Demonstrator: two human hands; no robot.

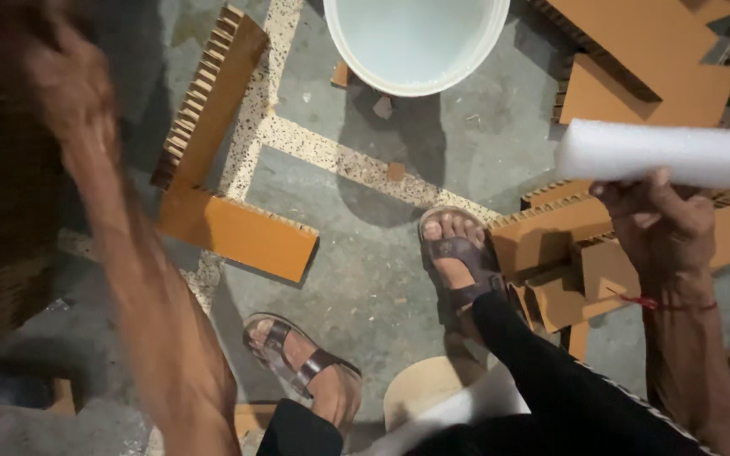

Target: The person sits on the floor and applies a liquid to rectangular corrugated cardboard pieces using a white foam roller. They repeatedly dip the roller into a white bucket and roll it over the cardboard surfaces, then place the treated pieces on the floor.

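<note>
We see the right hand [665, 221] closed around a white foam roll [669, 154], held level above cardboard pieces [568, 245] at the right. The left hand [65, 80] is raised at the upper left and blurred, so we cannot tell its grip. Below, two sandalled feet [458, 253] stand on the floor [365, 279], an orange board [238, 232] lies beside them, and a white bucket [416, 42] sits beyond.

A white foam roll [669, 154], long and cylindrical with a slightly pebbled surface, lies nearly level at the right, its blunt end pointing left, its far end cut off by the edge. The right hand [656, 221] grips it from beneath
</note>
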